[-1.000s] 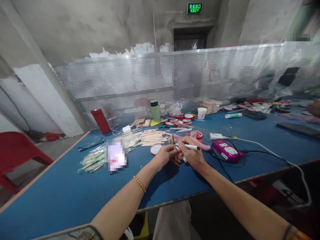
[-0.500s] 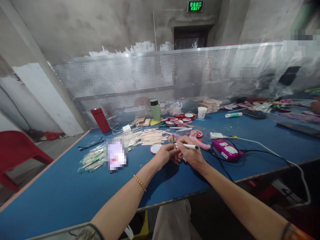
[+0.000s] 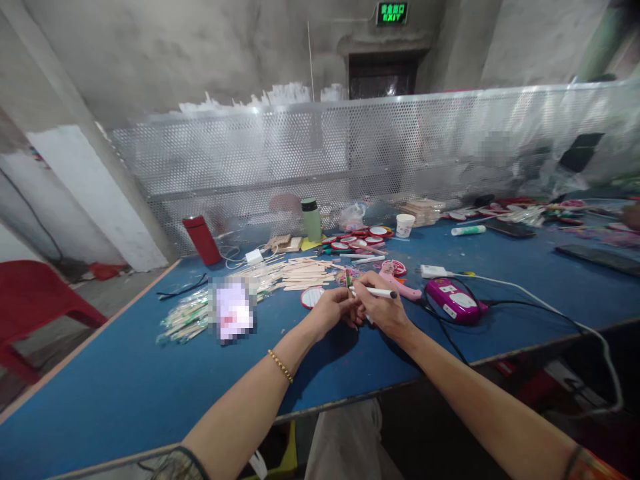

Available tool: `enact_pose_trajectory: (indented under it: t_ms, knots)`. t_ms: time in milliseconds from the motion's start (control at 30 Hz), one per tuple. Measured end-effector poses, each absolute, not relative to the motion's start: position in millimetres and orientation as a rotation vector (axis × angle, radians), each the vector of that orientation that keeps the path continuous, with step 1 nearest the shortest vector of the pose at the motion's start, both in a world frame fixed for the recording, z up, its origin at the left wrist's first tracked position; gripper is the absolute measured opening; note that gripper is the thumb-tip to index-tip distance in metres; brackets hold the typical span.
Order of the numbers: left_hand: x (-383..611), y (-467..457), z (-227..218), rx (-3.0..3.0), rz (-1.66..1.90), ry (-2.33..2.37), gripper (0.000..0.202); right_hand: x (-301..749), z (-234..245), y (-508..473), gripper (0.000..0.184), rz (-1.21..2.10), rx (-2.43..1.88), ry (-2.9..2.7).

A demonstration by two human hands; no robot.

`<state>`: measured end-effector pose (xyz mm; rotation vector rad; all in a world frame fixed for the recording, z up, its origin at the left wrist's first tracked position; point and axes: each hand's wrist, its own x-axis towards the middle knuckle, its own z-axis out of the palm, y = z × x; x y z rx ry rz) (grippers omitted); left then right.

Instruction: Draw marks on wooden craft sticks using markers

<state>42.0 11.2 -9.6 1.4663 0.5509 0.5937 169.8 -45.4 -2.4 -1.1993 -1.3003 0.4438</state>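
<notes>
My right hand (image 3: 386,312) is closed around a white marker pen (image 3: 379,292), whose black end points right. My left hand (image 3: 331,313) meets it over the near side of the table, its fingers pinched together. A narrow stick with a green patch (image 3: 349,277) rises from between the hands, seemingly in my left fingers; its lower part is hidden. Just left of the hands lies a round, red-rimmed piece (image 3: 313,297). Behind them are loose wooden sticks (image 3: 306,273) and a pink handheld tool (image 3: 404,285).
On the blue table (image 3: 235,393) lie bagged sticks (image 3: 183,319), a blurred-out pale device (image 3: 234,312) and a purple device with cables (image 3: 453,300). Farther back stand a red bottle (image 3: 201,241), a green bottle (image 3: 311,221) and a paper cup (image 3: 405,225). A perforated metal screen (image 3: 240,160) runs behind.
Both hands keep nearly the same position and grip. The view has shifted very slightly. A blurred-out patch at the upper right edge is gone.
</notes>
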Motion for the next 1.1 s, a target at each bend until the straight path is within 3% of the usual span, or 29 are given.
enact_pose_trajectory:
  t_ms: [1100]
  knots:
    - [41.7,12.2,-11.4,1.469,0.594,0.532,0.055,170.3,-2.9,-45.9,0.029,0.413,-1.204,-1.275]
